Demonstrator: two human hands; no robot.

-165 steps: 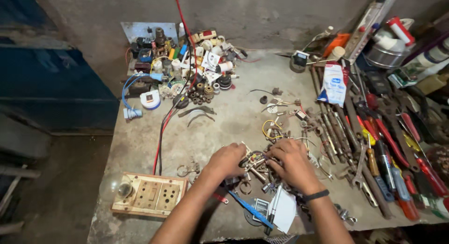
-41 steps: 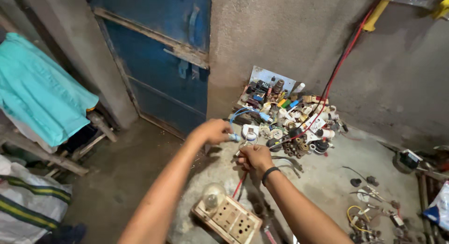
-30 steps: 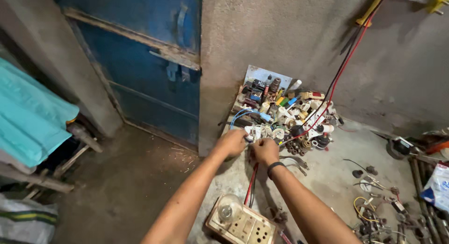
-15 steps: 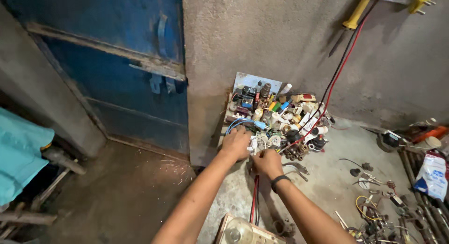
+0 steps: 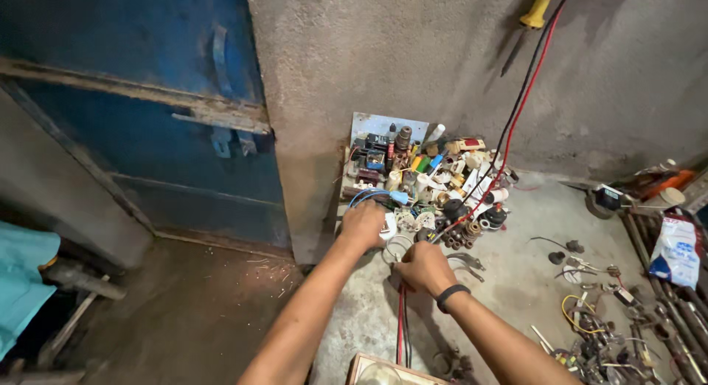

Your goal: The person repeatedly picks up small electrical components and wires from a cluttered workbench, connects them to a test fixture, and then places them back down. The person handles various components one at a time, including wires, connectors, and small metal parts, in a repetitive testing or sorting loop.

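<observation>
My left hand (image 5: 363,224) lies fist-like at the near left edge of a pile of small electrical parts (image 5: 431,182), its fingers closed over a white plug (image 5: 389,224) on a blue cable (image 5: 369,195). My right hand (image 5: 424,267), with a black band on the wrist, is just beside it and lower. It grips a red and black pair of wires (image 5: 402,318) that runs down towards me. The same kind of red and black wire (image 5: 516,105) climbs from the pile up the wall.
The concrete bench (image 5: 516,282) ends at its left edge by a blue metal door (image 5: 147,119). A switchboard (image 5: 383,372) sits at the bottom edge. Loose wires and tools (image 5: 612,311) and a white packet (image 5: 675,248) lie right. A yellow-handled screwdriver (image 5: 535,9) hangs on the wall.
The view has swung and closed in on the parts pile. Both hands have reached forward to its near edge, and the switchboard has slid almost out of view.
</observation>
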